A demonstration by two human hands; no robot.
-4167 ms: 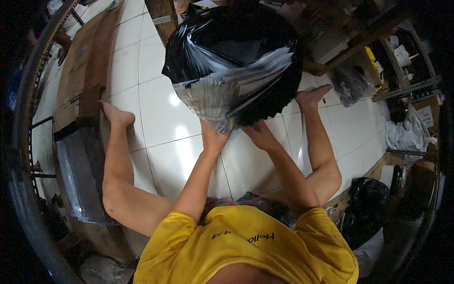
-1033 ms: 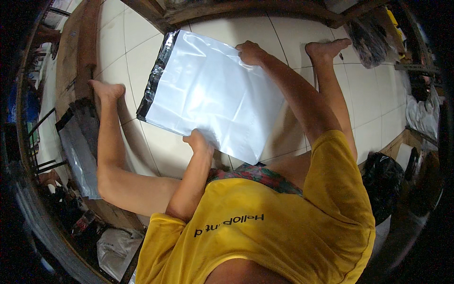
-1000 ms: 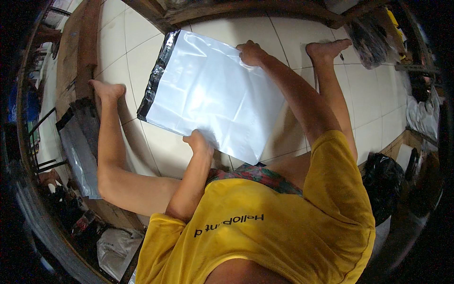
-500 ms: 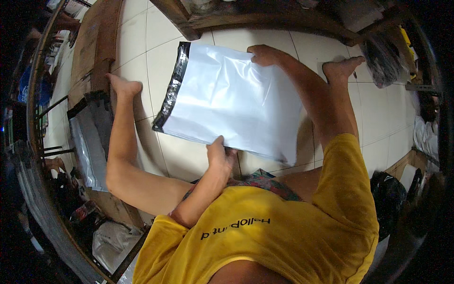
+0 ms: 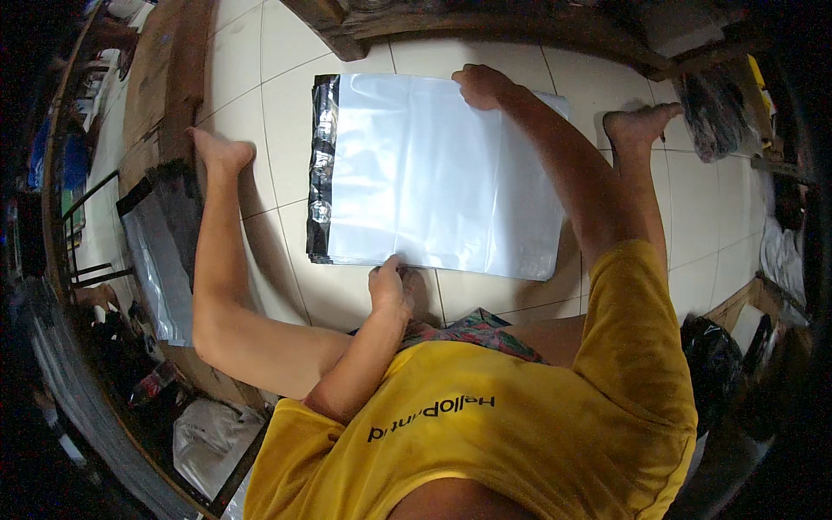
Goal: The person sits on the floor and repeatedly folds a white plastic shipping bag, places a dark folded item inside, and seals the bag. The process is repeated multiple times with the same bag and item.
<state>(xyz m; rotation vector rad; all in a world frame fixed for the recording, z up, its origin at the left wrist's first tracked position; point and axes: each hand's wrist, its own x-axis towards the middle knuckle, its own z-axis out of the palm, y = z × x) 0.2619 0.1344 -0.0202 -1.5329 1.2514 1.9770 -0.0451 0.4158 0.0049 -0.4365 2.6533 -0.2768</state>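
A stack of white plastic mailing bags [image 5: 442, 173] with a black strip along its left end lies level between my spread legs, over the tiled floor. My left hand [image 5: 392, 286] is closed on the stack's near edge, thumb on top and fingers beneath. At the far edge, right of the middle, my right hand [image 5: 483, 87] grips the stack with bent fingers; its fingertips are partly hidden. Several layers show at the near left corner.
Grey and clear plastic bags [image 5: 160, 251] lie on brown cardboard [image 5: 165, 78] left of my leg. A wooden frame [image 5: 503, 39] crosses the far side. A dark plastic bundle [image 5: 711, 113] sits beyond my right foot. At the right is a black bag [image 5: 711, 347].
The stack has turned from a slant to nearly square with me, and its raised, creased top has flattened. Both hands have kept their hold and shifted slightly.
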